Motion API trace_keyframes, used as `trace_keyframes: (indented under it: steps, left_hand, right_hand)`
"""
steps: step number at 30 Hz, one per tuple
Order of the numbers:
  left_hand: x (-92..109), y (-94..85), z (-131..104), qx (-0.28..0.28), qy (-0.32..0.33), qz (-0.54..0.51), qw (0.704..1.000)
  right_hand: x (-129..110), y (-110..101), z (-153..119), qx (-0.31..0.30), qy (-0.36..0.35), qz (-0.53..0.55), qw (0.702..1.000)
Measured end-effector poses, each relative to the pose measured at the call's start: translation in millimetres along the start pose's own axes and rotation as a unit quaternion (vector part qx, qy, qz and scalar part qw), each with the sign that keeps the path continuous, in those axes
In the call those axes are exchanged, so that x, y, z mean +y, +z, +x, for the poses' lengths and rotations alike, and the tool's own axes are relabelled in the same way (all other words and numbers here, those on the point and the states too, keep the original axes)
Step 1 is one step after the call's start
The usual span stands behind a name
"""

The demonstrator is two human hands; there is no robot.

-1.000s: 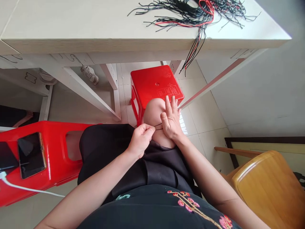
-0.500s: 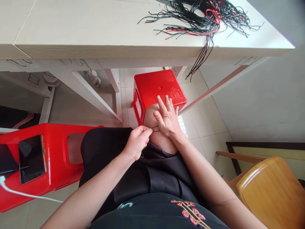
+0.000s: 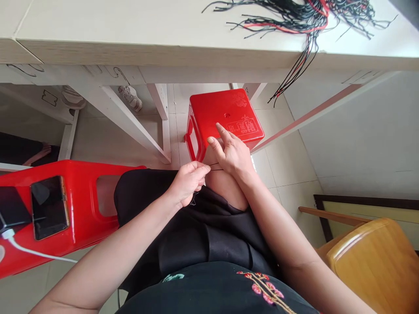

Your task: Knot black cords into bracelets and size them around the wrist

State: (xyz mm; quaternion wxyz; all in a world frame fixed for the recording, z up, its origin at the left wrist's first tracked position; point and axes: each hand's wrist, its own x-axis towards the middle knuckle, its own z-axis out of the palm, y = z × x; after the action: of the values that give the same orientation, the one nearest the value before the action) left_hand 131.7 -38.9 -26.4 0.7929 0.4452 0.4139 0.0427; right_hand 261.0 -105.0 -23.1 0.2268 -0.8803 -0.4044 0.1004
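Observation:
Thin black cord stretches in two strands across the bare knee, between my two hands. My left hand pinches its left end over the edge of the black skirt, and a small dark tangle hangs beneath those fingers. Pressed palm down on the knee, my right hand lies over the strands, with thumb and index finger apart and the other fingers partly bent. Where the strands run beneath that palm is hidden.
A red stool stands beyond the knee. Black and red cords hang over the white table. At left a phone lies on another red stool; a wooden chair is at right.
The whole view has shifted slightly. My right hand's fingers, spread before, are now partly bent except the thumb and index finger. My left hand keeps its pinch on the cord.

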Motion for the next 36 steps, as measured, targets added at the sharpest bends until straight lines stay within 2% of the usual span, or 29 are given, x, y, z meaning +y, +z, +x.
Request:
trace_keyframes:
  steps: [9,17,26,29,32,34,36]
  left_hand:
    - [12.9,0.5,5.9,0.006,-0.015,-0.004,1.0]
    - [20.6,0.7,10.7,0.009,-0.016,0.003,1.0]
    - [20.1,-2.6,16.7,0.003,-0.03,-0.005,1.0]
    - [20.4,-2.3,17.1,-0.005,-0.038,0.005,0.999]
    - [20.8,-1.4,16.1,-0.016,-0.035,0.033,0.999]
    - [20.1,-0.5,14.6,-0.015,-0.009,0.059,0.998]
    - [17.7,0.9,13.1,-0.002,0.038,0.081,0.996]
  right_hand:
    - [-1.7,0.1,12.0,0.028,-0.025,-0.055,0.998]
    - [3.3,3.6,30.9,0.078,0.001,-0.03,0.996]
    - [9.5,7.3,45.8,0.078,0.02,-0.047,0.996]
    - [11.6,8.6,48.8,0.093,0.005,-0.04,0.995]
    - [14.0,6.8,51.7,0.07,-0.006,-0.034,0.997]
    - [13.0,2.1,49.1,0.065,-0.036,-0.016,0.997]
    - [9.0,-5.6,39.1,0.089,-0.096,0.014,0.991]
